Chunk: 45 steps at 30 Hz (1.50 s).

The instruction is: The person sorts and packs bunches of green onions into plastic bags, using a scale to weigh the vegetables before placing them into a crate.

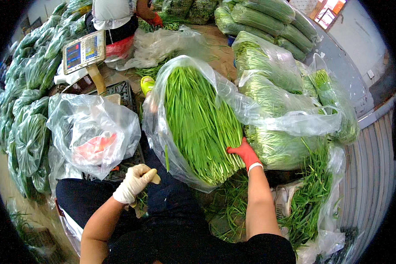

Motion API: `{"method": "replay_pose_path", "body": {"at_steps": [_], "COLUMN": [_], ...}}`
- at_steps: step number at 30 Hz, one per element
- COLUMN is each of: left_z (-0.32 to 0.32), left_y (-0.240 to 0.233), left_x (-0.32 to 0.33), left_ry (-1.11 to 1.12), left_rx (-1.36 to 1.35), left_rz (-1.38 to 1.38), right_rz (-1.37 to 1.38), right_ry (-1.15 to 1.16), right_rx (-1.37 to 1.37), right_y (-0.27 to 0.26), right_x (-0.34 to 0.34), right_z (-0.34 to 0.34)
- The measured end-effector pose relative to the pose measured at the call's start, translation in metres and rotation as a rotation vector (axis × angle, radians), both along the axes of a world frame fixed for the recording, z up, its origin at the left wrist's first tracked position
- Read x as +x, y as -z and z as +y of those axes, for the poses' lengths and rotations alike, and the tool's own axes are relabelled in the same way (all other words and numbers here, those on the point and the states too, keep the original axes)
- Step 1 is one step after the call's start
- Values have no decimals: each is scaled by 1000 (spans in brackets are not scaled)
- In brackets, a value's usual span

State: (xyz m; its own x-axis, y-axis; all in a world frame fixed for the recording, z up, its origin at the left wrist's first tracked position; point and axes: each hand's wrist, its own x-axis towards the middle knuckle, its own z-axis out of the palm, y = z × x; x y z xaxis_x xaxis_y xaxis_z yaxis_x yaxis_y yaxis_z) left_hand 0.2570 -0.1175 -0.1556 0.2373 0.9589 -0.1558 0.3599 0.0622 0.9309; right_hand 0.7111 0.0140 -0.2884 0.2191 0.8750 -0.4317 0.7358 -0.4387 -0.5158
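A large bundle of long green leafy stalks, perhaps garlic chives (194, 122), lies in an opened clear plastic bag (153, 132) before me. My right hand (246, 153), in a red glove with a white cuff, presses against the pale stalk ends at the bundle's right edge, thumb towards the stalks; its fingers are partly hidden. In a cream-white glove, my left hand (135, 181) is over my lap, curled, away from the bundle. Its thumb or glove tip points right, and whether it holds something small is unclear. Left of the bundle, a crumpled clear bag (95, 132) covers a scale.
The scale's display (84, 52) stands at the upper left on a post. Bagged greens (29, 142) are stacked far left, and more bagged bundles (277, 122) lie at the right. Loose leaves (308, 198) lie at lower right. Another person (114, 16) in a red glove sits at the top.
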Motion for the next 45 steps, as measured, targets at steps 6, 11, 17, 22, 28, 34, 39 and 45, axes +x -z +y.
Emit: {"method": "replay_pose_path", "body": {"at_steps": [6,11,17,22,28,34,39,45], "left_z": [-6,10,31,35,41,42,41,38], "left_y": [36,54,104,117,119,117,119,125], "left_x": [50,108,151,125,110,110,109,107], "left_ry": [46,188,117,-75,-101,-147,-185,-232], "left_rx": [-284,-560,-747,-998,-1018,-1033,-1018,-1055], "left_rz": [-180,-648,-1080,-1229,-1240,-1166,-1044,-1075], "right_rz": [-30,125,-222,0,53,2,307,438], "right_ry": [57,-65,-201,-454,109,146,64,-22], "right_rx": [41,83,-45,175,415,296,382,-236], "right_y": [-29,-64,-123,-92,-121,-24,46,49], "right_x": [-33,-15,-164,-209,-110,-38,-14,20], "right_z": [0,12,-49,-99,-31,58,91,100]}}
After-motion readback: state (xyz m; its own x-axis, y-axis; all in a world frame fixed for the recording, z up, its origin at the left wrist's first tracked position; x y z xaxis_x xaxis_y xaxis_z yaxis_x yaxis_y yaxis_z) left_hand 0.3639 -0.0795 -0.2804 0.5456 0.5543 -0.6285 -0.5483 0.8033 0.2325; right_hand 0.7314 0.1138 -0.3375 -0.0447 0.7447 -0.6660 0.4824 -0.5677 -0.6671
